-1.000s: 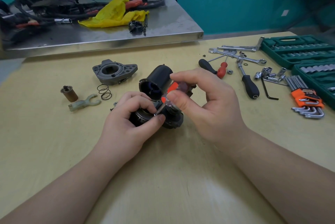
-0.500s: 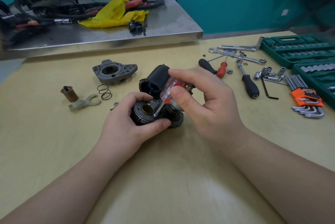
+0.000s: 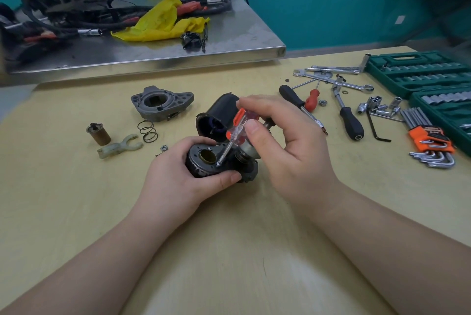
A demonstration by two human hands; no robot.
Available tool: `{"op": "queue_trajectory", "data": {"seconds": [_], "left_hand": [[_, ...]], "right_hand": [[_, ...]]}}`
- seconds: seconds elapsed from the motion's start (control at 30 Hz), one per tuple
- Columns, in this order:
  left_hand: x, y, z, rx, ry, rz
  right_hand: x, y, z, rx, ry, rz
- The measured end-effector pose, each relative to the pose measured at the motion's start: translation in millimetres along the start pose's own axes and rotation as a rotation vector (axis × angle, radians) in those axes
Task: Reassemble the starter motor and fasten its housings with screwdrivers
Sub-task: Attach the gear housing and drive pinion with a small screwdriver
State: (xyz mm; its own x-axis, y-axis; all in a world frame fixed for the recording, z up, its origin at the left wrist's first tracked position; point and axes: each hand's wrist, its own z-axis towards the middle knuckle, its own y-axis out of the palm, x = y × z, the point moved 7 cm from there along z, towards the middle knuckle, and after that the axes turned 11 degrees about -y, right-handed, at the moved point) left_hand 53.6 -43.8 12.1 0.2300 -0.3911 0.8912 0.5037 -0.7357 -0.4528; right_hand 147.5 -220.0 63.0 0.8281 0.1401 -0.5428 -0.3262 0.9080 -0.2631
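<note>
My left hand (image 3: pixel 183 177) grips a dark round starter housing (image 3: pixel 204 165) with a brass bushing in its middle, held on the wooden table (image 3: pixel 76 212). My right hand (image 3: pixel 288 146) pinches a small clear-and-orange screwdriver (image 3: pixel 238 127), its tip set on the housing's top face beside the bushing. A black cylindrical motor case (image 3: pixel 219 118) lies on its side just behind. The grey aluminium nose housing (image 3: pixel 161 104) sits further back left.
A brass plunger (image 3: pixel 98 132), a plastic fork lever (image 3: pixel 119 148), a spring (image 3: pixel 147 131) and a nut (image 3: pixel 163 147) lie at left. Screwdrivers (image 3: pixel 297 100), wrenches (image 3: pixel 334 80), sockets, hex keys (image 3: pixel 430 141) and green socket cases (image 3: pixel 418 70) fill the right. A cluttered metal bench (image 3: pixel 153 47) stands behind.
My left fingers slid back off the top of the housing, uncovering the brass bushing. The screwdriver stood up more steeply and its tip now rests beside the bushing.
</note>
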Motion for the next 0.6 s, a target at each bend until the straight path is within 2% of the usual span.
{"op": "queue_trajectory", "data": {"seconds": [0.33,0.6], "left_hand": [[-1.1,-0.1,1.1,0.002,0.0,0.014],[-1.0,1.0,1.4,-0.001,-0.008,0.002]], "right_hand": [[-5.1,1.2,2.2,-0.004,-0.04,-0.016],[-0.1,-0.5,0.5,0.031,0.012,0.05]]}}
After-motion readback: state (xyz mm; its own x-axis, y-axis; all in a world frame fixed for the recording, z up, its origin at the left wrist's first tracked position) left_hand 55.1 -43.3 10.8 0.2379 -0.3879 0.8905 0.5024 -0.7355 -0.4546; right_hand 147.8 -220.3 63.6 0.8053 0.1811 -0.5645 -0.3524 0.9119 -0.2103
